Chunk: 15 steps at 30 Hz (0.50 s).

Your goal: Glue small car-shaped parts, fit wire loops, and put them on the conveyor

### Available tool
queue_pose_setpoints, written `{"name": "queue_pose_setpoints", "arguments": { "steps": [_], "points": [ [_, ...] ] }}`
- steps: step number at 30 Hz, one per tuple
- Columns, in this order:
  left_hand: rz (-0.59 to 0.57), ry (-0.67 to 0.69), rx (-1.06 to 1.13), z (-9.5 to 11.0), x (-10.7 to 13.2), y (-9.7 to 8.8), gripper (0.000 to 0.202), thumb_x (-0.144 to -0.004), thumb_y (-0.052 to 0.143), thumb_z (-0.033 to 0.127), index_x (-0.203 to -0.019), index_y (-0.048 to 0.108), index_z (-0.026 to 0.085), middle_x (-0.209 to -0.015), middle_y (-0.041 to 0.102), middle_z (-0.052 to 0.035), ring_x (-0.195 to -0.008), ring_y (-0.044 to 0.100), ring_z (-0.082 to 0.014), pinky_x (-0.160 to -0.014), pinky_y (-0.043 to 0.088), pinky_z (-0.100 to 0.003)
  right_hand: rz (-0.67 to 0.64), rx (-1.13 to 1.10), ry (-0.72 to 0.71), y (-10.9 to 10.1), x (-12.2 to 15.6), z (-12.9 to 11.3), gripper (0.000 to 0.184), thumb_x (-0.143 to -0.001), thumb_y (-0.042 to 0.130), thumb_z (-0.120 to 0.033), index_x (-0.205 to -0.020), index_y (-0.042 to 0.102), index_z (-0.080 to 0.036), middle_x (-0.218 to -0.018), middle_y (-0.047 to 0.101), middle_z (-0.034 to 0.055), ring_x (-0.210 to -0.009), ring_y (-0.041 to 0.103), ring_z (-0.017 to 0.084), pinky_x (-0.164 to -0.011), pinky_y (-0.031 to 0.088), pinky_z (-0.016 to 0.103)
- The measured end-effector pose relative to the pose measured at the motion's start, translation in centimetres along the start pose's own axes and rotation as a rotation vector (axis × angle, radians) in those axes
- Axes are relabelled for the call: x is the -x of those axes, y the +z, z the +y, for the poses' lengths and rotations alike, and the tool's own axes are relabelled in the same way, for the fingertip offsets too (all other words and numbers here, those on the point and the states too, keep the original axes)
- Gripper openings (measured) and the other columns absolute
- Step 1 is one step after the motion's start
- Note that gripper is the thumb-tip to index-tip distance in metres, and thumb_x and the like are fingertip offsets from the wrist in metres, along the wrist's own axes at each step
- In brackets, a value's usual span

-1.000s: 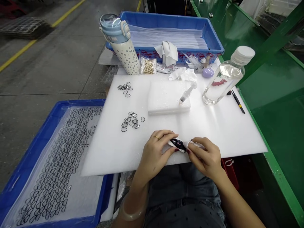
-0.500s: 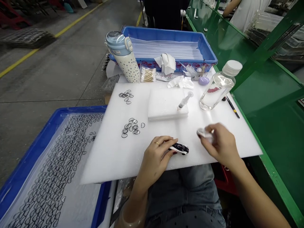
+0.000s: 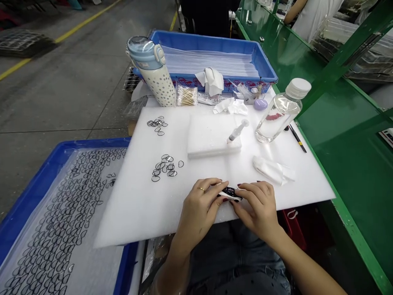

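Gripping a small black-and-white object (image 3: pixel 229 193) with both hands, the person works near the front edge of a white foam sheet (image 3: pixel 129 213). The left hand (image 3: pixel 199 209) is closed around the object's left end. The right hand (image 3: pixel 258 207) holds its right end with the fingertips (image 3: pixel 241 191). Neither hand is released. The object is over the sheet, but the fingers partly hide it, so contact with the sheet cannot be confirmed.

A white cloth (image 3: pixel 272 170) lies on the sheet, right of the hands. Beyond the hands, a syringe (image 3: pixel 238 131) rests tilted on a foam block (image 3: pixel 211 135). A clear bottle (image 3: pixel 274 114) with a white cap stands to the right of the block. Two clusters of black loops (image 3: pixel 164 168) lie on the sheet, left of the block. A blue tray (image 3: pixel 61 149) beside the sheet holds rows of similar loops. Another blue tray (image 3: pixel 211 39) beyond the sheet holds clear film.
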State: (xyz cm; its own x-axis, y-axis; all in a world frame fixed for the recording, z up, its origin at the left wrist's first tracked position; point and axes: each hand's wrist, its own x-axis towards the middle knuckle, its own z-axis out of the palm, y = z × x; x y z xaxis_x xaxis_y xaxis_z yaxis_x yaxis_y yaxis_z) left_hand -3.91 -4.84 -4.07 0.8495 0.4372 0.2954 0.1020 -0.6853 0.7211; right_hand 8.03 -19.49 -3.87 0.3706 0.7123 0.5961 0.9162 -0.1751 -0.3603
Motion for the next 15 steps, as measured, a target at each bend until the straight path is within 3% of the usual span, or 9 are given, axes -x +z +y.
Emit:
{"name": "queue_pose_setpoints", "arguments": {
  "steps": [5, 8, 11, 13, 15],
  "points": [
    [-0.004, 0.012, 0.004, -0.1, 0.2, -0.2, 0.033, -0.094, 0.057, 0.014, -0.123, 0.067, 0.025, -0.113, 0.068, -0.0059, -0.107, 0.061, -0.0237, -0.090, 0.057, -0.042, -0.055, -0.055, 0.011, -0.7, -0.1, -0.1, 0.016, -0.087, 0.068, -0.023, -0.102, 0.061, -0.022, -0.101, 0.074, 0.0061, -0.089, 0.063, 0.023, -0.081, 0.047, 0.042],
    [-0.001, 0.052, -0.002, -0.2, 0.3, -0.3, 0.034, -0.093, 0.056, 0.013, -0.123, 0.065, 0.023, -0.114, 0.068, -0.0060, -0.107, 0.062, -0.0232, -0.091, 0.057, -0.040, -0.178, -0.150, 0.032, -0.5, -0.6, -0.9, 0.031, -0.090, 0.061, -0.023, -0.121, 0.056, -0.020, -0.108, 0.072, 0.0091, -0.097, 0.063, 0.024, -0.082, 0.052, 0.041],
    [-0.001, 0.079, -0.020, -0.1, 0.4, -0.4, 0.036, -0.093, 0.054, 0.014, -0.127, 0.062, 0.023, -0.119, 0.066, -0.0062, -0.111, 0.061, -0.0231, -0.094, 0.056, -0.040, -0.278, -0.132, -0.003, -0.6, -1.2, -1.3, 0.044, -0.092, 0.053, -0.015, -0.135, 0.046, -0.016, -0.108, 0.072, 0.0100, -0.093, 0.064, 0.023, -0.080, 0.054, 0.039],
    [0.003, 0.071, -0.039, -0.1, 0.4, -0.5, 0.038, -0.095, 0.054, 0.017, -0.131, 0.058, 0.025, -0.124, 0.064, -0.0062, -0.115, 0.060, -0.0230, -0.096, 0.055, -0.040, -0.253, -0.074, -0.001, -1.7, -1.1, 0.1, 0.044, -0.092, 0.053, -0.014, -0.135, 0.047, -0.017, -0.105, 0.072, 0.0095, -0.091, 0.065, 0.023, -0.078, 0.055, 0.039],
    [0.010, 0.068, -0.054, -0.1, 0.5, -0.4, 0.038, -0.096, 0.055, 0.020, -0.133, 0.056, 0.026, -0.125, 0.063, -0.0057, -0.116, 0.060, -0.0224, -0.095, 0.056, -0.039, -0.147, 0.014, 0.099, -4.3, -0.1, 3.3, 0.041, -0.090, 0.055, -0.018, -0.131, 0.052, -0.019, -0.109, 0.072, 0.0104, -0.096, 0.067, 0.024, -0.083, 0.056, 0.040]
  ]
}}
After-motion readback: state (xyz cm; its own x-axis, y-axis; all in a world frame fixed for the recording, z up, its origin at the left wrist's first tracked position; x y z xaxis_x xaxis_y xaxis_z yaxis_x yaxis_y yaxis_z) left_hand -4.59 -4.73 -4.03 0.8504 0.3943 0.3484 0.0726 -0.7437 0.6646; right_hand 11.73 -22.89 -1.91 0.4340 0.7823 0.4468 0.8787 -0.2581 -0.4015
